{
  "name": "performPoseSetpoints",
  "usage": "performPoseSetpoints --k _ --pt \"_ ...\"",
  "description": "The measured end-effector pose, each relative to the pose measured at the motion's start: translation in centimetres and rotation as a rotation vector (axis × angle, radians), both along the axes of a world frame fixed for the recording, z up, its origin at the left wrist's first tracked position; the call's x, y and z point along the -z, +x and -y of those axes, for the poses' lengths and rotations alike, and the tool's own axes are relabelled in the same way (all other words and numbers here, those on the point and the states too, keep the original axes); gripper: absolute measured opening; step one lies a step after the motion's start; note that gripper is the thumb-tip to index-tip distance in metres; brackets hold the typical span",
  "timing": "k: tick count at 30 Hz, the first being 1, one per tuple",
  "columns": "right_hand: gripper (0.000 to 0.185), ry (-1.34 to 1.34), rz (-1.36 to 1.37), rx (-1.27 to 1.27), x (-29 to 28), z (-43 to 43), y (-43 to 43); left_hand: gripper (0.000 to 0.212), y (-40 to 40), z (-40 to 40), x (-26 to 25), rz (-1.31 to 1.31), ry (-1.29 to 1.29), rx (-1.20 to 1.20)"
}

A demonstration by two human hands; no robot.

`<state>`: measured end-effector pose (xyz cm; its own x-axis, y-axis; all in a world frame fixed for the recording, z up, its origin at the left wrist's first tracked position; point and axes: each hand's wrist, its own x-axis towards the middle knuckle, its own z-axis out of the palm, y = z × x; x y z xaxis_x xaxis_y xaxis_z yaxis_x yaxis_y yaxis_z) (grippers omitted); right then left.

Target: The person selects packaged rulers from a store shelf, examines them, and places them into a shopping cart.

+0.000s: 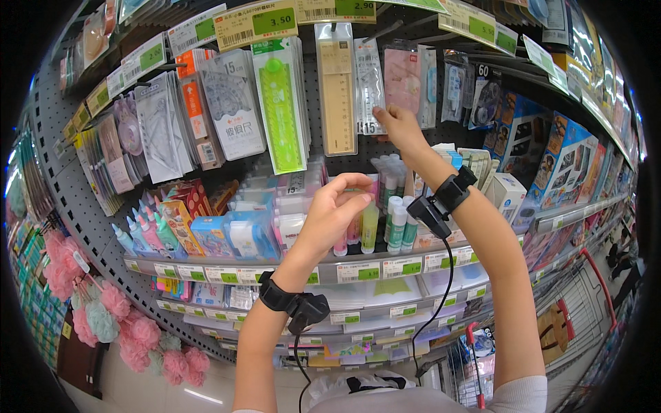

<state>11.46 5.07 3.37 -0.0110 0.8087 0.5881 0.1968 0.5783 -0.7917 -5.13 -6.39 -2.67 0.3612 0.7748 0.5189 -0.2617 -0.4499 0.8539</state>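
My right hand point(400, 126) pinches the lower part of a packaged clear ruler point(368, 85) that hangs among the pegboard goods. To its left is a wooden ruler point(336, 103) in a clear sleeve; farther left hangs a bright green ruler pack point(280, 111). A pink packaged item point(402, 72) hangs just right of the pinched pack. My left hand point(338, 214) is lower, before the shelf, with its fingers loosely curled, thumb apart and nothing in it. Glue sticks point(396, 227) stand on the shelf to its right. Black cameras are strapped to both wrists.
Price tags line the shelf edge point(361, 271). Boxed erasers point(248, 235) and small bottles point(147, 232) stand left on the shelf. Pink and green bath puffs point(131, 330) hang at lower left. A shopping cart point(573, 310) is at lower right. Cables hang from both wrists.
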Motion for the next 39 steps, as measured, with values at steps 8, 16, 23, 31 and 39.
performPoseSetpoints --k 8,16,23,31,39 --pt "0.036 0.008 0.179 0.149 -1.8 2.9 0.8 0.024 0.4 -0.3 -0.1 -0.048 0.026 0.02" --pt "0.032 0.052 -0.047 -0.081 -2.7 5.9 1.4 0.027 1.4 -0.5 -0.3 -0.032 0.02 0.087" --pt "0.032 0.115 -0.111 -0.096 -2.2 12.2 0.5 0.03 1.5 0.6 -1.4 0.033 0.032 0.114" --pt "0.03 0.154 -0.255 -0.096 -1.6 17.4 0.4 0.034 2.4 2.8 -3.7 0.137 0.106 0.269" --pt "0.03 0.199 -0.232 -0.064 -0.4 19.9 0.0 0.038 2.2 3.9 -3.5 0.14 0.141 0.37"
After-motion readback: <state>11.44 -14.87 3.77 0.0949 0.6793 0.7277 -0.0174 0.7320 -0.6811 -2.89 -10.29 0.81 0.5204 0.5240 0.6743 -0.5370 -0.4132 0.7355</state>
